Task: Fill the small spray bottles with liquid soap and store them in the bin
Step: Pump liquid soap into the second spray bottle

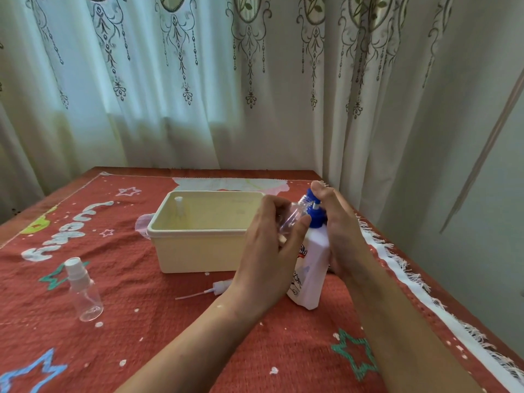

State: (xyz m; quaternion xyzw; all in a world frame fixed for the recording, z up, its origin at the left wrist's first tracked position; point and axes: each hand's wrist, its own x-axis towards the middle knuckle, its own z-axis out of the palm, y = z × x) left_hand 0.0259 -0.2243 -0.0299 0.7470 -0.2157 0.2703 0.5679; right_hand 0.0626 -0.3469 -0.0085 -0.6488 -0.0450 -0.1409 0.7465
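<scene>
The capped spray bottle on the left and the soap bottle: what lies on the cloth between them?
In the head view, a loose spray cap with its thin tube lies there, between the capped spray bottle and the soap bottle, in front of the bin.

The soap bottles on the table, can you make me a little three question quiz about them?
1. True or false: the left hand holds an uncapped small clear bottle tilted toward the blue pump.
2. Which hand rests on the pump? A left, B right.
3. Fill in: the loose spray head lies on the ____ in front of the bin.

Key: 1 true; 2 B, the right hand; 3 cloth.
</scene>
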